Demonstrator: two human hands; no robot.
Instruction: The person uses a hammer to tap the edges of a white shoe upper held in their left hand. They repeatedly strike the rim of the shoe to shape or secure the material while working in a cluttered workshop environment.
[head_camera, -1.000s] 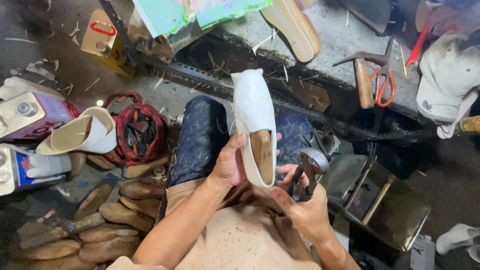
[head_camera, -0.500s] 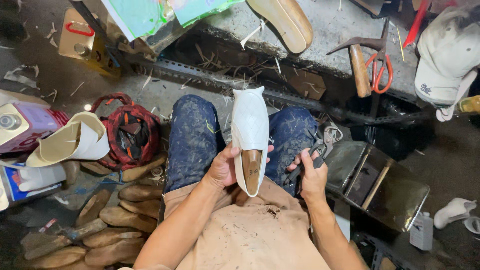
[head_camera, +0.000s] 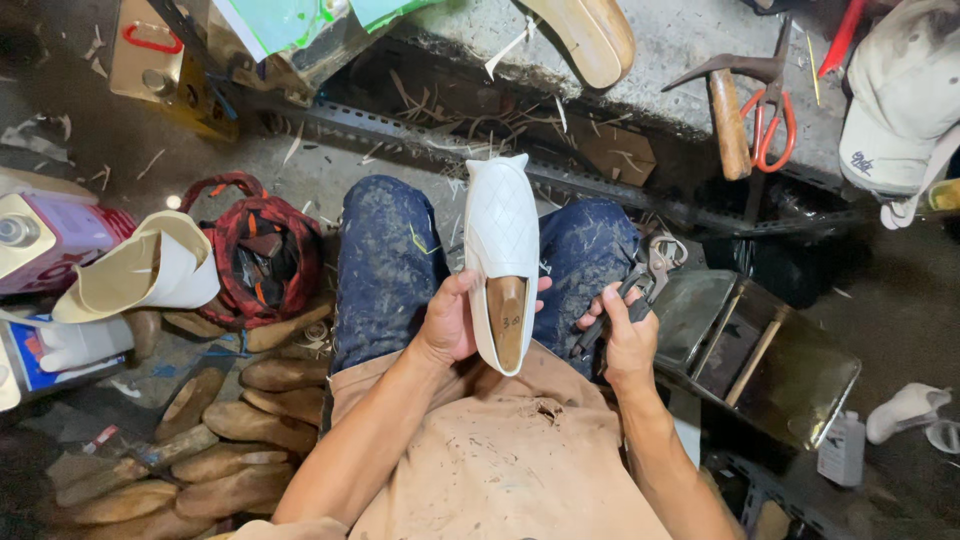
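A white quilted shoe (head_camera: 502, 235) sits on a wooden last (head_camera: 508, 318), toe pointing away from me, over my lap. My left hand (head_camera: 455, 320) grips its heel end from the left side. My right hand (head_camera: 625, 335) holds metal pincers (head_camera: 645, 270) beside my right knee, a little apart from the shoe. Both knees wear stained blue jeans, and a tan apron covers my lap.
Several wooden lasts (head_camera: 215, 430) lie on the floor at left, near a red plaid bag (head_camera: 262, 255) and a cream shoe upper (head_camera: 140, 270). On the concrete ledge ahead lie a hammer (head_camera: 730, 110), red-handled scissors (head_camera: 770, 125) and a sole (head_camera: 590, 30). A dark metal box (head_camera: 760, 350) stands at right.
The shoe has swung from tilted to pointing straight away from me. My right hand left the shoe's heel and moved right with the pincers.
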